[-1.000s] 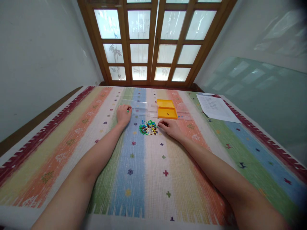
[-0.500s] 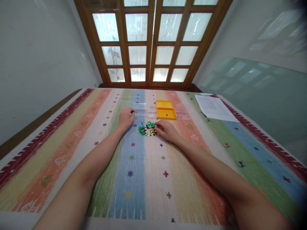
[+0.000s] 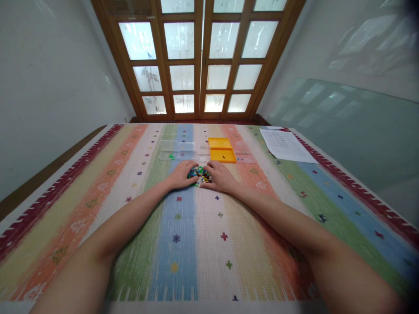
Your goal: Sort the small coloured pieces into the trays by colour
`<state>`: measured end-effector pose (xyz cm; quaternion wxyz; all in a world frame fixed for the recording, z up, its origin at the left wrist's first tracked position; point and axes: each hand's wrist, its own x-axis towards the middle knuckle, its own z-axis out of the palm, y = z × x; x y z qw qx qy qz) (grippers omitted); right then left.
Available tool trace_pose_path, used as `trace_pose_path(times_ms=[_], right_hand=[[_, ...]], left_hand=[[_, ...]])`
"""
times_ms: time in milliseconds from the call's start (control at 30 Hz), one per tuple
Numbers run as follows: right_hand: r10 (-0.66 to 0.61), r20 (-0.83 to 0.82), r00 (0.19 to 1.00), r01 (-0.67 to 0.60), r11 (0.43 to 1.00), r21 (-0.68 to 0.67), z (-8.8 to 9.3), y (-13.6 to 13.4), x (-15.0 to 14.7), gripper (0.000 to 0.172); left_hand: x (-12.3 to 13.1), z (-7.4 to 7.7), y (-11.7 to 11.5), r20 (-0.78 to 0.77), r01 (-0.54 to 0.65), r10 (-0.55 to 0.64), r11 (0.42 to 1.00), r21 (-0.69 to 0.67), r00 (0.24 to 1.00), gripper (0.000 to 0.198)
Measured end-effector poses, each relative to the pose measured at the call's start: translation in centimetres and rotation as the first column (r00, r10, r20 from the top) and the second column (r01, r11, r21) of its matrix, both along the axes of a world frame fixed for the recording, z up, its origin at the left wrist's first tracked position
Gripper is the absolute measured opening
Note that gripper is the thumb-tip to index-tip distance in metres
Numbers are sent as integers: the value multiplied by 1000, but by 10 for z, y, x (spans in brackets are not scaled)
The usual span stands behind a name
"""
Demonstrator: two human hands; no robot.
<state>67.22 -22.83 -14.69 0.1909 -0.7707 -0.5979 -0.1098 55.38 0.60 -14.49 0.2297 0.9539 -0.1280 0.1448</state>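
Note:
A small heap of mixed loose pieces (image 3: 201, 173), green, blue, yellow, brown and white, lies on the striped tablecloth. They look like tiny building bricks, too small to make out singly. At the heap's left side is my left hand (image 3: 182, 175), thumb and fingers apart and curved around it. My right hand (image 3: 220, 177) cups the opposite side in the same way, thumb low and fingers above. Both hands touch or nearly touch the outer pieces, and their fingers cover part of the heap. Just beyond, a clear plastic box (image 3: 183, 155) contains a few green pieces (image 3: 171, 156).
Behind my right hand an opened yellow case (image 3: 223, 155) holds one small dark piece (image 3: 224, 157). Right of it lies another clear tray (image 3: 246, 153) with small blue pieces. Printed paper (image 3: 286, 145) rests farther right on the tablecloth (image 3: 209, 261).
My left hand has moved from the clear box back to the heap's left side, uncovering green pieces there. My right hand's fingers have spread around the heap. The view has shifted slightly.

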Motion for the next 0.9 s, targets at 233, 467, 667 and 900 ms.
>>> trace_pose_path(times_ms=[233,467,667,900], right_hand=[[-27,-29,999,25,998,-63,-1,7,17,54],[-40,-259,965,54,997,49,-3,2,24,27],[-53,-305,951,84,992,90,-4,-11,38,32],[-67,-326,943,109,988,112,-7,-11,41,35]], left_hand=[[-12,-4,-2,-94,34,-24,993,109,995,97],[11,-1,-2,-52,54,-44,979,198,998,76],[22,5,-13,-35,46,-39,976,214,999,74],[30,-1,-46,35,-93,88,975,201,996,74]])
